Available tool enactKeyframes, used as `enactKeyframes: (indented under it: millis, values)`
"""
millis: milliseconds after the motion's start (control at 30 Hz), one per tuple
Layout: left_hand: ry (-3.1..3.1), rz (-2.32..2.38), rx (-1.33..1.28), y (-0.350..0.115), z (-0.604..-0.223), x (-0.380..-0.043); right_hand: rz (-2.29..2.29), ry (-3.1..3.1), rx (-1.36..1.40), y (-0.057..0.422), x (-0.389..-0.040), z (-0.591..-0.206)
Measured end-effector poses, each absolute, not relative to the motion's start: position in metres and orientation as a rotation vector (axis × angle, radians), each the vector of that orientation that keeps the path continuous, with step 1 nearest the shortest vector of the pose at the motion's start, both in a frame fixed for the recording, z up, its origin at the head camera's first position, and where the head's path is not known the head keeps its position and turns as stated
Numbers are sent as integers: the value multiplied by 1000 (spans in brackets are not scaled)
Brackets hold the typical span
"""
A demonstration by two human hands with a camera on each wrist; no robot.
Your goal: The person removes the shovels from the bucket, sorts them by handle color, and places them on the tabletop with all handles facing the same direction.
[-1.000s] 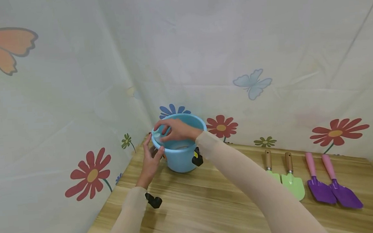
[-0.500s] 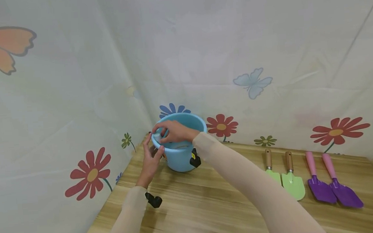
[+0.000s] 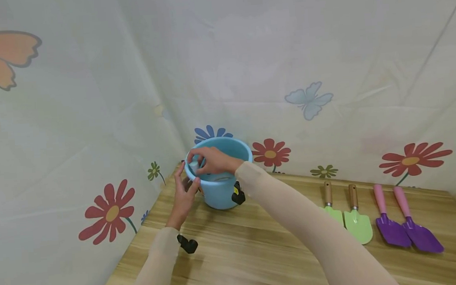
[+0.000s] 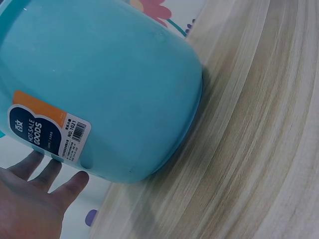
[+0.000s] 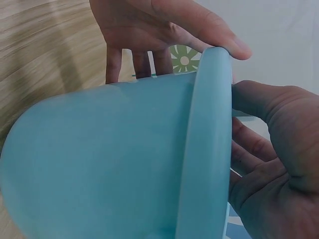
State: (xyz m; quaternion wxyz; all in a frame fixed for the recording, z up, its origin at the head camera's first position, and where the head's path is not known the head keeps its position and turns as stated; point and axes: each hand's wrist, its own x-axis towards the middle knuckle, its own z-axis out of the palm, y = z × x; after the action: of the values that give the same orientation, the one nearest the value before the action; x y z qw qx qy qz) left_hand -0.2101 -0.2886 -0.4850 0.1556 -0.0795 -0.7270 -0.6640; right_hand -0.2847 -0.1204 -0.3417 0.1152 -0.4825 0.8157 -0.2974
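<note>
A light-blue bucket (image 3: 220, 195) stands upright at the table's back left corner; a label (image 4: 50, 127) is on its outer wall. My left hand (image 3: 184, 197) holds its left side, thumb over the rim and other fingers along the outside wall. Reaching over the rim from the right, my right hand (image 3: 213, 160) is inside the bucket with thumb and fingers bent. Between them it pinches a small pale blue-white cylinder (image 3: 194, 166) close to the left inner wall. I cannot tell what kind of thing the cylinder is. Part of it is hidden by the fingers.
Two light-green trowels (image 3: 357, 226) with wooden handles lie on the wood-grain table (image 3: 251, 259), partly behind the right sleeve. Two purple trowels (image 3: 423, 235) with pink handles lie farther right. A flower-print curtain (image 3: 223, 64) stands behind and left of the bucket.
The right hand shifted slightly left within the bucket, the pale cylinder staying between its fingers near the left rim. The left hand and the bucket kept their place.
</note>
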Motion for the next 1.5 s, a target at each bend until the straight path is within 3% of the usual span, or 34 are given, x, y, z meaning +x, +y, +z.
enactKeyframes:
  millis: [1500]
  values:
    - [-2088, -1880, -205, -289, -486, -211, -924, 2390, -1468, -96, -284, -328]
